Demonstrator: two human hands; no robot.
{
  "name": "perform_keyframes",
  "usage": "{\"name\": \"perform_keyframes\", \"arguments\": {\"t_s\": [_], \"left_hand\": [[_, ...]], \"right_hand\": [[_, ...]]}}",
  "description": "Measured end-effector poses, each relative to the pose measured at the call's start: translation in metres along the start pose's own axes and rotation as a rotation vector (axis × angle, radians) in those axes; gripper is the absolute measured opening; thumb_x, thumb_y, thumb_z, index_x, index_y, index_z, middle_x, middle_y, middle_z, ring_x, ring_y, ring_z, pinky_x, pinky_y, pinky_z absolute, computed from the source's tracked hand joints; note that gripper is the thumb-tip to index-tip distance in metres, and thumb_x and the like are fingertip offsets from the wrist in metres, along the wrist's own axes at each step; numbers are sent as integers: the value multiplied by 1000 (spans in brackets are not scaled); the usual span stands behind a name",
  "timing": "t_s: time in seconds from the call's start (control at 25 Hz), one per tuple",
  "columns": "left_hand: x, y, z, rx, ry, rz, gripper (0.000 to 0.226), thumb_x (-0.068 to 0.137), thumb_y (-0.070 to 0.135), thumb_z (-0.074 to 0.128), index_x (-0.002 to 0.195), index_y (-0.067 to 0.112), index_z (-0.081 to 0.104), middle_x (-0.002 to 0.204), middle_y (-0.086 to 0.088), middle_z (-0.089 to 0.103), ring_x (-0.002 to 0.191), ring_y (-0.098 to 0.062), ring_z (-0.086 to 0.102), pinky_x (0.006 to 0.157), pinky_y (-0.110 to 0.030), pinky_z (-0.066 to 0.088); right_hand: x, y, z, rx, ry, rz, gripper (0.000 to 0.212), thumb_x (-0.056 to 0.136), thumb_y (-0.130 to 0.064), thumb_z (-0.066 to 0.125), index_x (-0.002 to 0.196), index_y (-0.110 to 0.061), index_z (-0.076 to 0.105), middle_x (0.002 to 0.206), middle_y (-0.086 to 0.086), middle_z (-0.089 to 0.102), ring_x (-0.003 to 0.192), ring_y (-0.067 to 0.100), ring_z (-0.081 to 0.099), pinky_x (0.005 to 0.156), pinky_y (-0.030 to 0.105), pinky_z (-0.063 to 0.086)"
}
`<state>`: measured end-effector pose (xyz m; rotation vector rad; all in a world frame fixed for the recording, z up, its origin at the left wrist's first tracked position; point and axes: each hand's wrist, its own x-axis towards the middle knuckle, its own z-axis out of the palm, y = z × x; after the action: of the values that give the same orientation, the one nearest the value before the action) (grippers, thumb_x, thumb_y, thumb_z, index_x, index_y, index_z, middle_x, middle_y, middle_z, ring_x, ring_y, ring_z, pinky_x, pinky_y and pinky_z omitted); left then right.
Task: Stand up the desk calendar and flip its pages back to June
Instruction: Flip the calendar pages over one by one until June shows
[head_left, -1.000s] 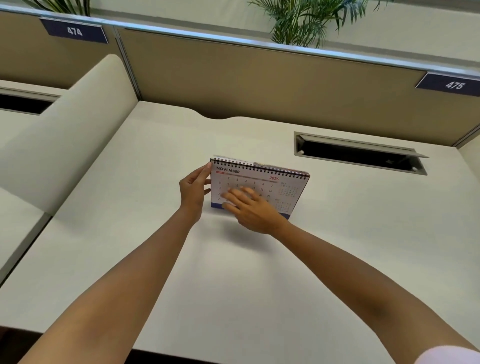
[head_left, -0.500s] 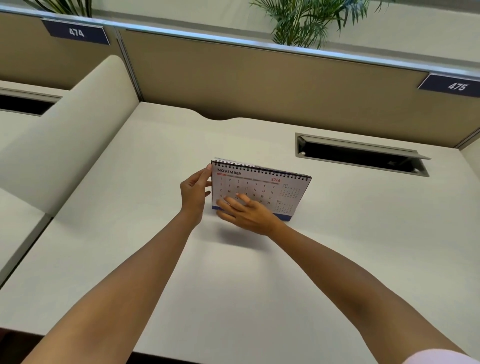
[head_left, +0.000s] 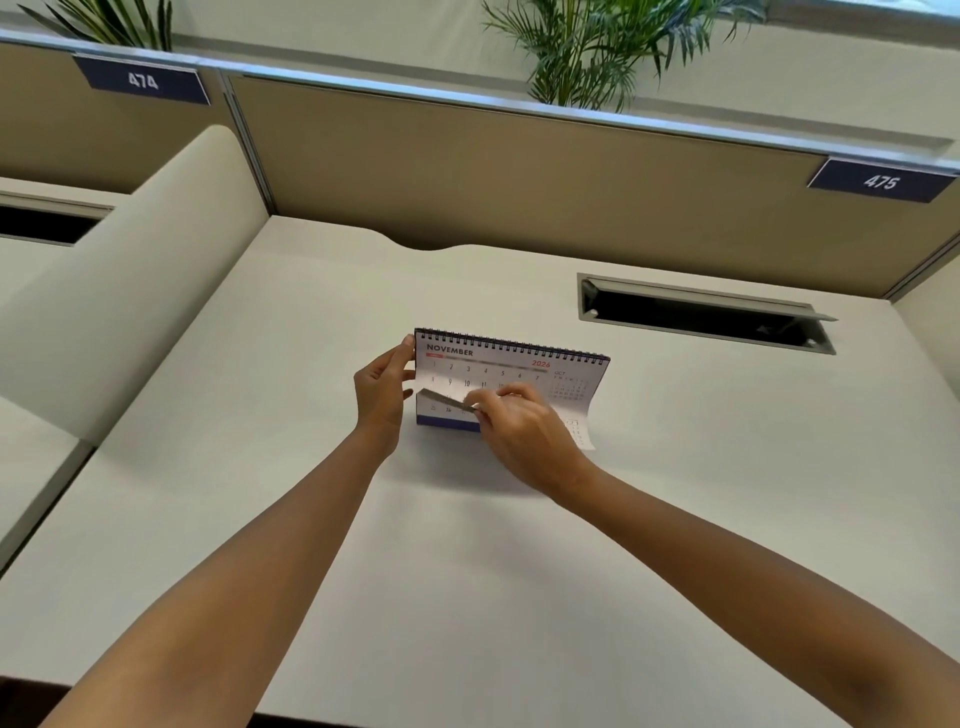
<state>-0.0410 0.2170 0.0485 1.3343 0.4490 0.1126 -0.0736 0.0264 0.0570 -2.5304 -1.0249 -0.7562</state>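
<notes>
The spiral-bound desk calendar (head_left: 498, 366) stands upright in the middle of the white desk (head_left: 467, 561), its front page reading NOVEMBER 2026. My left hand (head_left: 382, 392) grips the calendar's left edge, thumb on the front near the top corner. My right hand (head_left: 519, 431) pinches the bottom edge of the November page, which is lifted and curled away from the blue base. The lower right part of the page bends out towards me.
A recessed cable slot (head_left: 701, 314) with an open flap lies at the back right of the desk. A tan partition (head_left: 519, 171) with number plates 474 and 475 closes the back, a curved divider (head_left: 130, 270) the left. Plants stand behind the partition.
My right hand went from resting flat on the November page to pinching its bottom edge and lifting it off the base. The left hand kept its hold on the left edge.
</notes>
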Motion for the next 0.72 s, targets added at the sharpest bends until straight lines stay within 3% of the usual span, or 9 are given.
{"name": "perform_keyframes", "arguments": {"t_s": [0.24, 0.4, 0.6, 0.72], "left_hand": [[0, 1, 1, 1, 9, -25, 26, 96, 43, 63, 88, 22, 78, 85, 9, 78, 83, -18, 64, 81, -38, 52], [0, 2, 4, 12, 40, -17, 29, 99, 43, 58, 87, 26, 77, 85, 11, 77, 80, -13, 64, 83, -39, 49], [0, 2, 9, 17, 75, 10, 33, 103, 39, 49, 84, 29, 74, 76, 19, 76, 79, -14, 64, 75, -34, 48], [0, 2, 12, 12, 91, 13, 33, 104, 39, 47, 88, 29, 73, 80, 19, 76, 81, -14, 65, 68, -29, 49]], "right_hand": [[23, -22, -37, 245, -103, 395, 22, 84, 1, 74, 102, -6, 63, 82, 2, 78, 88, 27, 69, 87, 20, 39], [45, -24, -63, 234, -81, 441, 26, 90, -12, 74, 114, -13, 66, 89, -4, 76, 85, 16, 67, 100, 27, 33], [105, 6, -91, 9, 52, 438, 10, 94, -27, 69, 102, -25, 75, 103, -8, 70, 87, 10, 59, 91, 29, 26], [148, 34, -92, -40, 16, 463, 9, 97, -28, 64, 101, -27, 73, 105, -10, 69, 90, 9, 61, 91, 29, 25]]}}
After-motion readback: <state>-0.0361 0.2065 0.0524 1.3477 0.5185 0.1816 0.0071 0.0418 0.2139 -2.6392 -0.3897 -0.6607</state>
